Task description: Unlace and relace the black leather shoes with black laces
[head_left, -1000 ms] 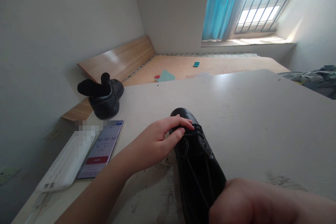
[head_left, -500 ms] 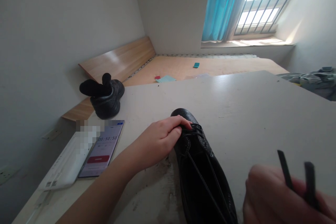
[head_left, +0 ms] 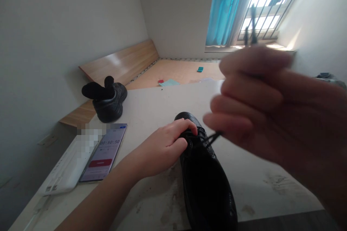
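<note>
A black leather lace-up shoe lies on the white table, its toe pointing away from me. My left hand grips its front from the left, with the index finger curled over by the crossed laces and the thumb on the side. My right hand, slightly blurred, is raised close to the camera and closed around the black shoelaces. They run taut from the shoe's eyelets into its fist, and the lace ends stick up above the fingers. Part of the table is hidden behind this hand.
At the table's back left stands another black shoe with a black insert in its opening. A phone showing a timer lies beside a white power bank with a cable. Beyond the white table is a wooden bed board.
My right hand has risen from the lower right towards the upper middle, pulling the laces up out of the shoe's opening. My left hand remains on the shoe.
</note>
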Demonstrator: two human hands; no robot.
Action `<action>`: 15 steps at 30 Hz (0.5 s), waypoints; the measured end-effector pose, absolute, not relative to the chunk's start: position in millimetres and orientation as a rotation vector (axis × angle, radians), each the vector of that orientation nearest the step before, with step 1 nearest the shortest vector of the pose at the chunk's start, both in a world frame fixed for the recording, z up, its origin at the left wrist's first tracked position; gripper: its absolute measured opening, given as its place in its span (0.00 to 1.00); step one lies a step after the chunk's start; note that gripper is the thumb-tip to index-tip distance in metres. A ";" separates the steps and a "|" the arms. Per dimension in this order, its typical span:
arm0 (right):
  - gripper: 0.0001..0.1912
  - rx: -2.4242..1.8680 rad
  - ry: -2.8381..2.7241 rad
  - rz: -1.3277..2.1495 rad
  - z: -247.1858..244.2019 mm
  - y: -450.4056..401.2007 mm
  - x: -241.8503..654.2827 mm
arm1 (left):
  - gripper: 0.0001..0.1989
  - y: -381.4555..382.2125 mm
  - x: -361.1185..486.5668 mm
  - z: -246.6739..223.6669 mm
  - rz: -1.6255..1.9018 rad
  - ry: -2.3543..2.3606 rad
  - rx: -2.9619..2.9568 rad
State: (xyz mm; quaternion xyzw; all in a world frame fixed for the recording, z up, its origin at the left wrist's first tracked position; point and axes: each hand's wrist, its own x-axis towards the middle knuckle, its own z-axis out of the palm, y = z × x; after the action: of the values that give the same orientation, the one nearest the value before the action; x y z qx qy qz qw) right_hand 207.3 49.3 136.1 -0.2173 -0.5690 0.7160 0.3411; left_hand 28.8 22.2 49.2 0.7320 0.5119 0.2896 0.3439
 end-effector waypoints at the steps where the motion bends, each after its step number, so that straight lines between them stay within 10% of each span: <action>1: 0.24 -0.513 -1.411 1.817 141.4 60.3 200.7 | 0.15 22.2 27.9 49.3 0.728 1.314 1.923; 15: 0.20 -0.381 -1.121 1.874 117.6 134.1 154.6 | 0.11 23.8 35.9 37.4 0.888 1.247 1.842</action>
State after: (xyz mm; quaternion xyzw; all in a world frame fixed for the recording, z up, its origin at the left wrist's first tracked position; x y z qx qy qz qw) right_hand 154.6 134.1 117.6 -0.1537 -0.4527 0.7566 0.4460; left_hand 35.9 23.8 37.4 0.7161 0.4847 0.3452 0.3648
